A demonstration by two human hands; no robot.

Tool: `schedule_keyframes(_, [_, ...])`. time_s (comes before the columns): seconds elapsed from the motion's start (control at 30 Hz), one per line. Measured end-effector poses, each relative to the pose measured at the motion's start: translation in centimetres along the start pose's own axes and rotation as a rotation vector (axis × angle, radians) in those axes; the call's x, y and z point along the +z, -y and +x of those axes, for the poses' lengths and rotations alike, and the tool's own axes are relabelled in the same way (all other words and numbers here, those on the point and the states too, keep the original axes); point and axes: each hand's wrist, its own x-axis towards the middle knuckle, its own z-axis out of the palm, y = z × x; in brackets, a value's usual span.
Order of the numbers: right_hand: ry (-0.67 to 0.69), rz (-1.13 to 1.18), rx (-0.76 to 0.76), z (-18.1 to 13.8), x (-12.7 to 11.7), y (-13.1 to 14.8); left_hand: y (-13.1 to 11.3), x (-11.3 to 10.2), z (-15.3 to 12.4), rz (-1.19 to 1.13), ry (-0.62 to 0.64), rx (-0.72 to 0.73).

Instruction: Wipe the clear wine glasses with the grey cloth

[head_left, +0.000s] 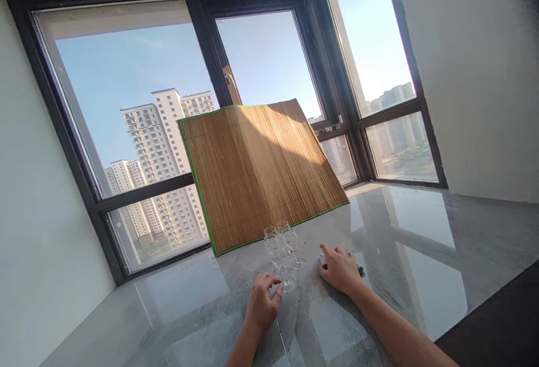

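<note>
Two clear wine glasses stand upright on the glossy grey table (404, 226), close together: a near glass (278, 255) and a far glass (290, 241). My left hand (261, 302) rests on the table with its fingers curled around the foot of the near glass. My right hand (340, 269) lies palm down to the right of the glasses, fingers bent over a small dark object (360, 269) that I cannot make out.
A bamboo mat (259, 170) with a green edge leans upright against the window at the table's far side. Large dark-framed windows (202, 47) wrap the corner. A white wall (480, 75) stands on the right.
</note>
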Motion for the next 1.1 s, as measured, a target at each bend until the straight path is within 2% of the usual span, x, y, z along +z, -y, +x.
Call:
schedule_keyframes(0.13, [0.068, -0.121, 0.140, -0.8, 0.2, 0.0, -0.1, 0.3, -0.3, -0.005, 0.046, -0.004])
schedule_keyframes(0.27, [0.098, -0.118, 0.130, -0.9, 0.2, -0.1, -0.8, 0.5, -0.5, 0.012, 0.097, -0.015])
schedule_keyframes(0.4, [0.065, -0.088, 0.077, -0.2, 0.1, -0.6, -1.1, 0.7, -0.6, 0.059, 0.139, -0.027])
schedule_keyframes(0.73, [-0.086, 0.103, 0.130, 0.9, -0.3, -1.6, -0.9, 1.1, -1.0, 0.192, 0.353, -0.098])
schedule_keyframes(0.83, [-0.034, 0.146, 0.094, 1.2, -0.1, -1.9, -1.4, 1.0, -1.0, 0.208, 0.335, -0.113])
schedule_keyframes(0.97, [0.003, 0.178, 0.077, 1.7, 0.6, -2.5, -2.0, 0.3, -0.9, 0.239, 0.249, -0.080])
schedule_keyframes(1.1, [0.004, 0.227, 0.089, 1.9, 0.7, -2.7, -1.4, -0.9, -0.6, 0.308, 0.185, -0.132])
